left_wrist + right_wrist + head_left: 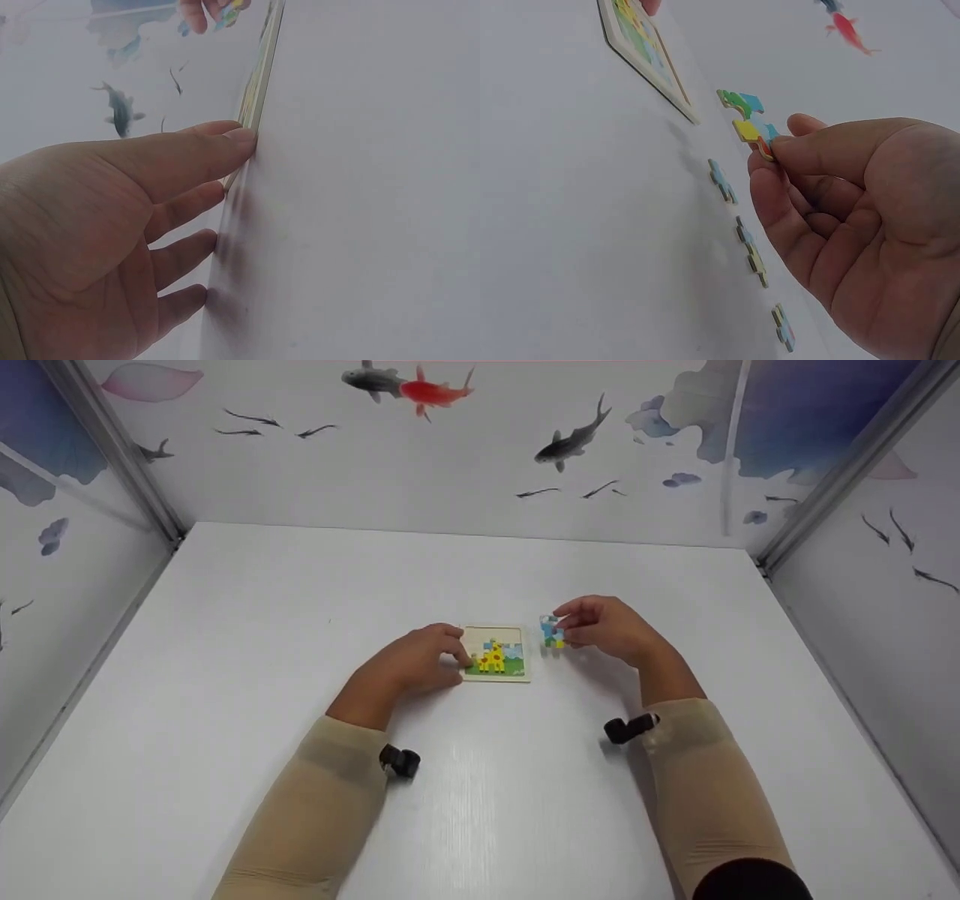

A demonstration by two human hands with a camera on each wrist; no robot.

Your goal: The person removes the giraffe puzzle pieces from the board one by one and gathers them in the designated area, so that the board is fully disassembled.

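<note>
A square jigsaw puzzle board (495,678) with a light wooden frame lies on the table, showing a yellow giraffe on green with bare wood above. My left hand (424,658) holds its left side, the thumb at the near corner and the index finger bent onto the picture. The left wrist view shows the thumb (195,156) against the board's edge (264,79). Right of the board, my right hand (606,626) pinches a blue, green and yellow puzzle piece (746,129) between thumb and fingers, raised over the table.
Several loose puzzle pieces (720,180) lie on the white table (480,810) beneath and beside the right hand. White panels (480,472) printed with fish close off the back and sides. A small black camera sits on each wrist.
</note>
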